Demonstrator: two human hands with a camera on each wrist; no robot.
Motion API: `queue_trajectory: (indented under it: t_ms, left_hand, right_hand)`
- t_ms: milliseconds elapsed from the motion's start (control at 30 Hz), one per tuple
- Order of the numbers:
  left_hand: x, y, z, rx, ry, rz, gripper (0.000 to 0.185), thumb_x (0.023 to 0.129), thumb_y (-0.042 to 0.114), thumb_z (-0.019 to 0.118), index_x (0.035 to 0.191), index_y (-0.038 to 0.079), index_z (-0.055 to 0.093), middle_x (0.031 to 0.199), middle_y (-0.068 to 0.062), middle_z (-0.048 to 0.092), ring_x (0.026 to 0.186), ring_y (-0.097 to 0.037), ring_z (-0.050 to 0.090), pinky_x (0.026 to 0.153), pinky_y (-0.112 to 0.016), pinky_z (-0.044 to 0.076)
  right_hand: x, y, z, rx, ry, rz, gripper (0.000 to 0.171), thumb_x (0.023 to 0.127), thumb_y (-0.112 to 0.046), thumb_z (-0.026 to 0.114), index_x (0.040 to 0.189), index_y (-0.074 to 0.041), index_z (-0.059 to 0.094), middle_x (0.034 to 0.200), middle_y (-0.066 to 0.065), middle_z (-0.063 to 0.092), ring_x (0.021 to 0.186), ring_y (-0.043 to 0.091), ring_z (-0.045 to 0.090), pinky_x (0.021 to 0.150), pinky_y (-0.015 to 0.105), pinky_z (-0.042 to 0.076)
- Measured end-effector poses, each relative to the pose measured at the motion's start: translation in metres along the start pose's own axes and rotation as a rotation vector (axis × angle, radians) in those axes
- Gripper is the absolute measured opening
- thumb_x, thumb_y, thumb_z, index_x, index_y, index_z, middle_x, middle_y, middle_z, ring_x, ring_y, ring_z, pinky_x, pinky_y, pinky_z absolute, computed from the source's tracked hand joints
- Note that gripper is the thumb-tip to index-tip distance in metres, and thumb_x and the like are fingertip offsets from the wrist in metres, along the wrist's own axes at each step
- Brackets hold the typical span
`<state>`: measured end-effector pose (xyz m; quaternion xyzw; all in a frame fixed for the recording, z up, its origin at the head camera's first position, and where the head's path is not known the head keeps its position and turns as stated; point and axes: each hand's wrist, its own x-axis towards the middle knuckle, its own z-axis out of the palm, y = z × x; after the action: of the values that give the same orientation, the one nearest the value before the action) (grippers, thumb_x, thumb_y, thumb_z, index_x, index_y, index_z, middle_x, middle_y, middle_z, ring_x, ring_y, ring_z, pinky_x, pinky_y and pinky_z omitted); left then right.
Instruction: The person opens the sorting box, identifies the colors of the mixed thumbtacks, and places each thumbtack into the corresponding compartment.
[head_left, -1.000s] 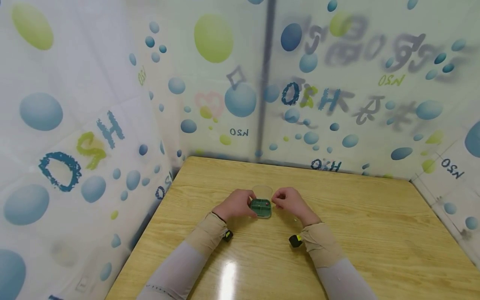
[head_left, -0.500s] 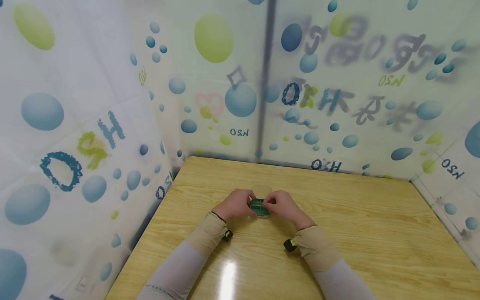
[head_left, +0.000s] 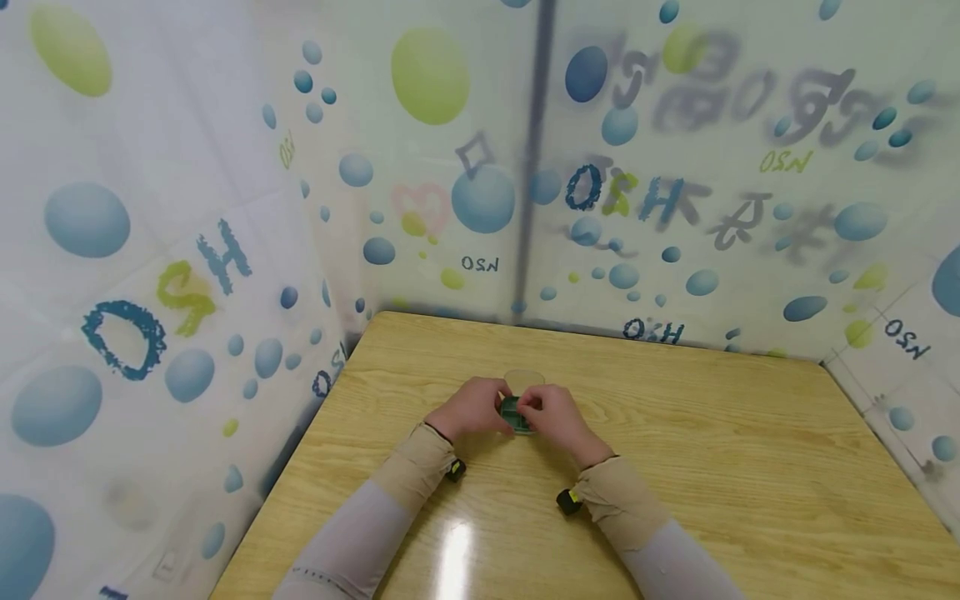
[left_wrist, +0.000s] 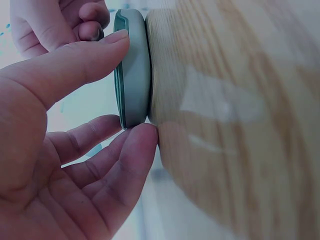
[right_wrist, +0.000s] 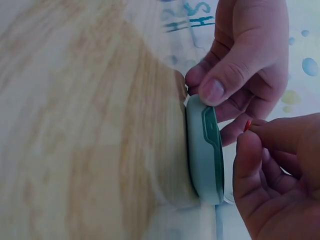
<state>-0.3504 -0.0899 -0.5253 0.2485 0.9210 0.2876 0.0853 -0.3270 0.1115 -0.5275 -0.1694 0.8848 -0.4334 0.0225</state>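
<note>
A small green pill box (head_left: 511, 417) with divided compartments sits on the table, its clear lid (head_left: 523, 379) raised at the far side. My left hand (head_left: 472, 407) grips the box from the left. In the left wrist view, the thumb lies on the pale green box wall (left_wrist: 137, 75) and the other fingers are at its opposite side. My right hand (head_left: 557, 419) is over the right part of the box, covering some compartments. Between its thumb and forefinger it pinches a small red piece (right_wrist: 247, 125), held just above the open top in the right wrist view.
The wooden table (head_left: 735, 442) extends to both sides and toward me. Behind it and at the left hang pale sheets (head_left: 420, 167) printed with blue and green dots. A black wrist camera (head_left: 569, 502) sits below the right wrist.
My right hand has moved left, from beside the box to over its right compartments. The left hand has stayed on the box, which has hardly shifted.
</note>
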Motion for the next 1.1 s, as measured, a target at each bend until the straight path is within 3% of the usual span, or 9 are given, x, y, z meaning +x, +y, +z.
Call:
queue_trajectory:
  t_ms: [533,767,967,1100]
  left_hand:
    - [0.001,-0.001,0.000,0.010,0.008,0.009,0.057,0.076,0.029,0.098,0.122,0.008,0.072,0.087,0.001,0.070,0.075,-0.011,0.062,0.073,-0.027,0.053]
    - [0.001,0.000,0.000,0.003,0.000,-0.004,0.056,0.076,0.029,0.098,0.121,0.009,0.072,0.088,0.001,0.070,0.077,-0.011,0.062,0.074,-0.028,0.054]
    - [0.001,0.001,-0.001,0.008,0.001,-0.010,0.056,0.077,0.029,0.097,0.122,0.009,0.071,0.089,0.000,0.071,0.078,-0.011,0.063,0.077,-0.030,0.055]
    - [0.001,0.001,-0.001,0.013,-0.001,-0.008,0.056,0.077,0.029,0.097,0.123,0.009,0.071,0.092,-0.001,0.072,0.080,-0.012,0.064,0.078,-0.031,0.055]
  right_hand:
    - [0.000,0.001,-0.007,0.011,0.021,0.016,0.008,0.099,-0.006,0.075,0.092,-0.007,0.080,0.084,0.005,0.075,0.065,0.012,0.064,0.061,0.027,0.056]
    - [0.001,0.007,-0.024,-0.042,-0.055,0.041,0.010,0.100,-0.009,0.074,0.092,-0.008,0.080,0.086,0.005,0.074,0.068,0.013,0.062,0.062,0.027,0.053]
    - [0.001,0.016,-0.043,-0.006,-0.110,0.077,0.012,0.102,-0.009,0.071,0.099,-0.002,0.080,0.084,0.012,0.074,0.065,0.014,0.062,0.062,0.029,0.053]
    - [-0.002,0.024,-0.062,-0.008,-0.168,0.075,0.015,0.103,-0.010,0.069,0.099,0.001,0.078,0.073,0.010,0.068,0.063,0.015,0.057,0.063,0.033,0.050]
